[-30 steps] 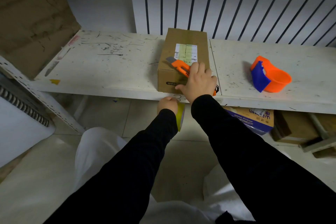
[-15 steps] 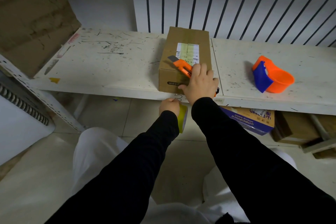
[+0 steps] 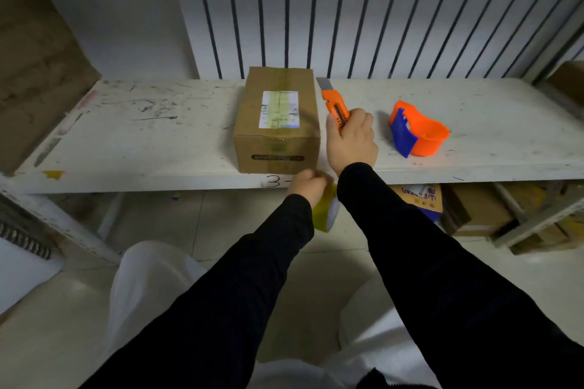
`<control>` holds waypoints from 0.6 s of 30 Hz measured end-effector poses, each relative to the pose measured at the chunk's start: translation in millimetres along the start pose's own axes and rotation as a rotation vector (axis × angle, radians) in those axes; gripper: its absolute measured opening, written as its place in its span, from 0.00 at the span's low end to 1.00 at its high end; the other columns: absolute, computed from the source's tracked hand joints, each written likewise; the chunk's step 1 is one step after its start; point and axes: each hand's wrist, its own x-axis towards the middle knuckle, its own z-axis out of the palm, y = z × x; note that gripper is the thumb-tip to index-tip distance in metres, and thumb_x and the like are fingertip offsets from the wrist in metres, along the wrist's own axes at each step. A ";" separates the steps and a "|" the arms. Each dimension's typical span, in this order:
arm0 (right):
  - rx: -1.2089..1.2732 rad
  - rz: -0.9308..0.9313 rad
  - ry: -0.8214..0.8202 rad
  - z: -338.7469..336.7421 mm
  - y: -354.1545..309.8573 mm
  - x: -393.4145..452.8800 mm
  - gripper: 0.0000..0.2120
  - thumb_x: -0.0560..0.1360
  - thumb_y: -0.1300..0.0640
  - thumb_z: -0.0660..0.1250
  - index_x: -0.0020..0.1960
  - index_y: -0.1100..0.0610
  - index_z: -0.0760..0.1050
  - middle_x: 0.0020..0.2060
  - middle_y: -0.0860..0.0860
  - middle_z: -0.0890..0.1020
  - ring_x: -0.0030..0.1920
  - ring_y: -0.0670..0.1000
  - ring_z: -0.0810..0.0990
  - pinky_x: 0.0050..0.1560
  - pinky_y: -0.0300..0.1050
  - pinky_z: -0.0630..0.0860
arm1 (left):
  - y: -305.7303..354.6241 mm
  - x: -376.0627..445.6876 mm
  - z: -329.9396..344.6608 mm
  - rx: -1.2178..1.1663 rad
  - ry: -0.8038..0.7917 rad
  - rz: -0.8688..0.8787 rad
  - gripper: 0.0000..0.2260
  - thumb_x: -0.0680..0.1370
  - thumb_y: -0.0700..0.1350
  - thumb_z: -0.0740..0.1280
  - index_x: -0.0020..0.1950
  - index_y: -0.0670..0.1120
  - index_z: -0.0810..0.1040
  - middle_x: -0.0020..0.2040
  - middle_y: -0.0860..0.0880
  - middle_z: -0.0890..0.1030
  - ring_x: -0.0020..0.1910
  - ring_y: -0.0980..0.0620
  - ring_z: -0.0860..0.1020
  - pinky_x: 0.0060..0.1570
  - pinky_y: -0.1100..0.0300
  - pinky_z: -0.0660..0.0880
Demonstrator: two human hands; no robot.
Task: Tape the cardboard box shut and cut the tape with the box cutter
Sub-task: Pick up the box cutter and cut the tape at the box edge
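A closed brown cardboard box with a white label and a strip of yellowish tape along its top stands on the white shelf. My right hand is just right of the box and grips an orange box cutter, blade end pointing away from me. My left hand is below the shelf's front edge, closed on a yellow tape roll that is partly hidden by my sleeve.
An orange and blue tape dispenser lies on the shelf to the right of my right hand. Dark vertical bars run along the wall behind. Cardboard boxes sit under the shelf at the right.
My right hand has lifted the box cutter off the box top and moved it to the box's right side. My left hand with the tape roll has stayed near the shelf edge.
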 end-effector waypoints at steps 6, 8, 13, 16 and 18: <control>0.132 0.258 0.049 -31.0 39.4 30.9 0.17 0.80 0.52 0.51 0.60 0.62 0.70 0.56 0.59 0.75 0.55 0.60 0.76 0.47 0.48 0.68 | 34.7 0.7 36.5 0.082 -0.112 0.118 0.23 0.75 0.39 0.67 0.70 0.42 0.67 0.67 0.43 0.72 0.66 0.43 0.71 0.60 0.58 0.68; 0.175 0.338 0.013 -33.4 54.3 39.4 0.17 0.79 0.53 0.51 0.60 0.62 0.69 0.58 0.60 0.76 0.57 0.61 0.75 0.52 0.51 0.70 | 42.4 7.1 44.6 0.162 -0.099 0.178 0.27 0.75 0.37 0.67 0.72 0.44 0.63 0.68 0.42 0.71 0.65 0.42 0.71 0.61 0.56 0.69; 0.281 0.454 -0.104 -31.2 81.3 53.6 0.16 0.76 0.63 0.55 0.63 0.62 0.65 0.61 0.61 0.74 0.60 0.63 0.74 0.60 0.56 0.72 | 58.0 30.6 61.0 0.453 -0.031 0.337 0.27 0.77 0.37 0.62 0.74 0.46 0.58 0.71 0.42 0.67 0.68 0.42 0.69 0.64 0.54 0.69; 0.276 0.442 -0.125 -25.4 93.1 57.6 0.19 0.73 0.71 0.54 0.63 0.62 0.63 0.58 0.62 0.75 0.57 0.61 0.75 0.51 0.48 0.71 | 62.0 44.6 68.5 0.684 -0.052 0.358 0.27 0.80 0.37 0.56 0.77 0.46 0.51 0.73 0.43 0.64 0.69 0.43 0.68 0.56 0.58 0.72; 0.223 0.423 -0.138 -16.4 100.7 63.0 0.13 0.74 0.68 0.56 0.58 0.63 0.69 0.56 0.63 0.77 0.55 0.61 0.76 0.48 0.46 0.69 | 62.3 54.4 72.7 0.807 -0.026 0.388 0.23 0.81 0.39 0.52 0.76 0.43 0.53 0.71 0.40 0.68 0.67 0.41 0.70 0.60 0.54 0.70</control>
